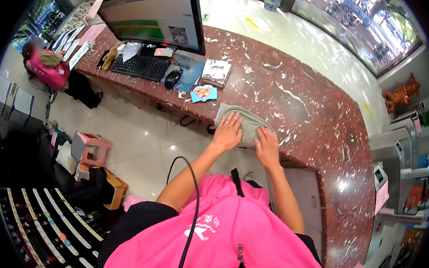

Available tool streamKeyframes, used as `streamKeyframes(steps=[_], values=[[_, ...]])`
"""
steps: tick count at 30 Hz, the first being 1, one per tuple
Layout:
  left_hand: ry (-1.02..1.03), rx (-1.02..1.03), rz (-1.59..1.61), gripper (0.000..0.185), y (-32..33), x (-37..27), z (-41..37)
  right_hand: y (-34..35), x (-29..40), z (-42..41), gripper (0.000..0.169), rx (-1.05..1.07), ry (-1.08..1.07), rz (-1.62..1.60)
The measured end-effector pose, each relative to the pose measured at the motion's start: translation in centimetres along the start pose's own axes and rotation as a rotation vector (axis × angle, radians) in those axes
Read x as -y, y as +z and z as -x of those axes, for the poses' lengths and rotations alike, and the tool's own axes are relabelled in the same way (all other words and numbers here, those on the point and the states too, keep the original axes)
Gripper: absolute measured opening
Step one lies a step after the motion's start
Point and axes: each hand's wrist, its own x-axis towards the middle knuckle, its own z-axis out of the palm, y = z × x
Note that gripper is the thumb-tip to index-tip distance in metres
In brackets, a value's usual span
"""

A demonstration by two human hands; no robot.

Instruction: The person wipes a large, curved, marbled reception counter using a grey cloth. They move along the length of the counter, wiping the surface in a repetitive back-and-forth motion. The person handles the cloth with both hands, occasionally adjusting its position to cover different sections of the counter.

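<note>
A grey-green cloth lies on the red marbled stone counter, near its inner edge. My left hand rests flat on the cloth's left part, fingers spread a little, a ring on one finger. On the cloth's right side lies my right hand, palm down with its fingers extended. Both hands press from above and neither grips the fabric. Just left of the cloth are blue heart-decorated cards and a small stack of booklets or boxes.
A monitor, a keyboard and a mouse occupy the counter's left part, beside a small bear figure. A person in a pink vest sits at the far left. On the floor stands a pink stool. Turnstile gates are at right.
</note>
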Motion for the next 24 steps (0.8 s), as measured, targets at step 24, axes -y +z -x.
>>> streamKeyframes(steps=[24], values=[[0.000,0.116,-0.123,0.064,-5.7,7.5,-0.5,4.5,8.0,-7.8,0.053,-0.114,0.179,0.294]])
